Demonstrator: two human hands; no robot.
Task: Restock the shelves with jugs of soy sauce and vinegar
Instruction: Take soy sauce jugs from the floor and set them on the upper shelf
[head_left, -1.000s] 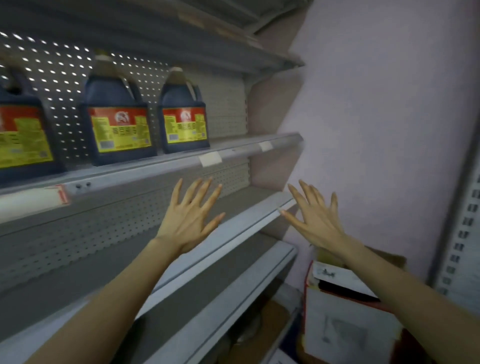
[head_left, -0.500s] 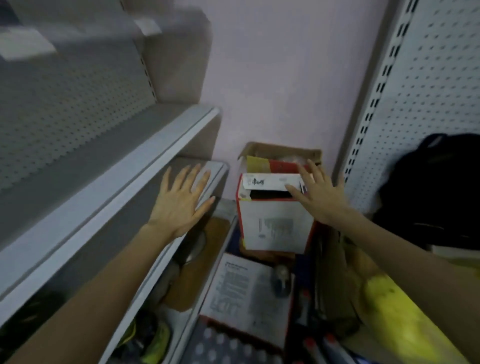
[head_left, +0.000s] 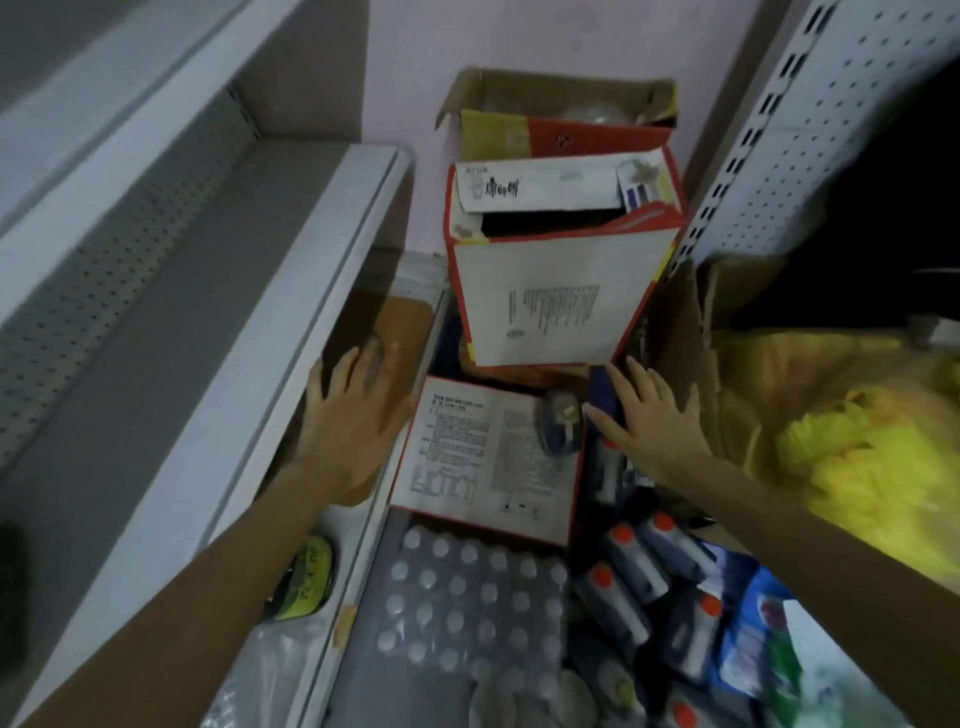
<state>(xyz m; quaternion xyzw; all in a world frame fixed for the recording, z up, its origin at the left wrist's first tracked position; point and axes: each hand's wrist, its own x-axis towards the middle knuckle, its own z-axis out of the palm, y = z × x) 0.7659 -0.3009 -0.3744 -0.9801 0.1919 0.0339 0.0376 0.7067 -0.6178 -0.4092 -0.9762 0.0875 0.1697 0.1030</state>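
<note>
Your left hand (head_left: 347, 426) and right hand (head_left: 652, 423) reach out spread wide, empty, flanking the near red-edged white cardboard box (head_left: 488, 457).

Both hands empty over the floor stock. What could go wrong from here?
1. The white carton sits tilted on the pile; the right hand is by its lower corner and could tip it.
2. The orange-capped bottles lie jumbled below, easy to knock or roll.
3. The left hand may catch the shelf edge.
</note>
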